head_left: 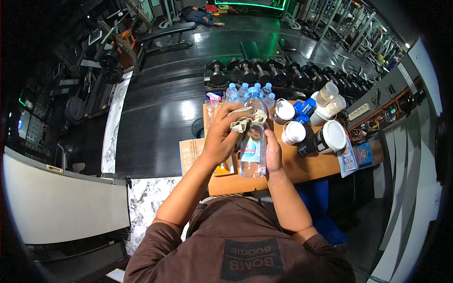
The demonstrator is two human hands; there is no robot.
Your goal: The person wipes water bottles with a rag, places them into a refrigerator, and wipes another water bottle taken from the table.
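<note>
A clear plastic water bottle (254, 155) with a blue cap and a blue-white label is held upright over the wooden desk. My right hand (273, 148) is wrapped around the bottle's right side. Bunched in my left hand (225, 129) is a beige cloth (247, 119), which presses against the bottle's upper part, below the cap. Part of the label is hidden by the cloth and fingers. Just behind stand several similar small water bottles (231, 90) with blue caps. A spray bottle with a pink top (213, 96) is beside them, partly behind my left hand.
On the desk's (302, 167) right side are white-lidded tubs (334, 135), blue containers (306, 108) and stacked clear jars (329, 90). A dumbbell rack (257, 78) runs behind the desk. Cardboard (190, 153) sits at its left edge. Further back, a person (200, 17) lies on the floor.
</note>
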